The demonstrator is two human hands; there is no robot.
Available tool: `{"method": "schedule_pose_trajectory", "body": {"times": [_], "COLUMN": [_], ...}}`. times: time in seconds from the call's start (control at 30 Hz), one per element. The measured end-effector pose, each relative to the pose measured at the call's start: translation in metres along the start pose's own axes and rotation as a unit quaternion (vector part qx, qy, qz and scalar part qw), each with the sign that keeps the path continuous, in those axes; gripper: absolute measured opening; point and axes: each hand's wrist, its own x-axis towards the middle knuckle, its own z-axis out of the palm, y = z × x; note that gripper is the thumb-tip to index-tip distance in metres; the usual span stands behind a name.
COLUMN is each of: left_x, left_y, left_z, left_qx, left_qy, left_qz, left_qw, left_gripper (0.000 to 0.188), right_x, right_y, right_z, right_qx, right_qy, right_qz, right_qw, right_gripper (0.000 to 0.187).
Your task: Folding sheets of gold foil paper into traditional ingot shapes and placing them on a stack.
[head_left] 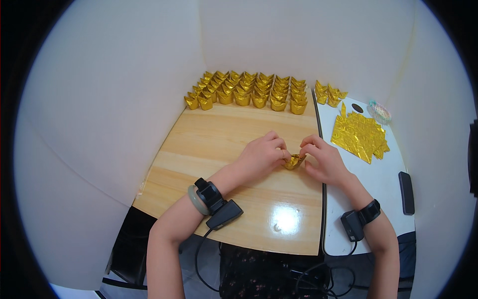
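Left of the foil stack (359, 134), left hand (264, 153) and right hand (326, 160) are pinching a foil boat (293, 162), seemingly steadying both ends

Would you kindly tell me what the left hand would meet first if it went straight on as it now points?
The left hand would probably first meet the small boat-shaped gold foil piece it touches; depth is unclear.

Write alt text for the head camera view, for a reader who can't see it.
A person's left hand and right hand meet at opposite ends of a small gold boat above a wooden table. Rows of similar boats line its far side. On the white table to the right lie shiny gold sheets.
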Motion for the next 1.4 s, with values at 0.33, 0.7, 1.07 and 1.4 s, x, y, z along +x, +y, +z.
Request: {"method": "schedule_pose_trajectory", "body": {"times": [0.33,0.7,1.07,1.4], "left_x": [0.001,0.005,0.010,0.009], "left_y": [-0.003,0.002,0.005,0.005], "left_z": [0.000,0.009,-0.001,0.006], "left_qx": [0.014,-0.307,-0.627,-0.681], "left_qy": [0.020,0.049,-0.098,0.053], "left_qz": [0.019,-0.207,-0.360,-0.382], "left_qw": [1.000,0.928,0.684,0.622], "left_gripper": [0.011,0.030,0.040,0.039], "right_x": [0.002,0.002,0.006,0.010], "right_y": [-0.004,0.005,-0.002,-0.010], "right_z": [-0.002,0.004,0.003,0.015], "right_qx": [-0.031,0.021,0.003,0.325], "right_qy": [0.008,0.061,0.169,0.142], "right_qz": [-0.024,-0.001,-0.067,0.143], "right_qw": [0.999,0.998,0.983,0.924], "right_gripper": [0.024,0.018,0.016,0.021]}}
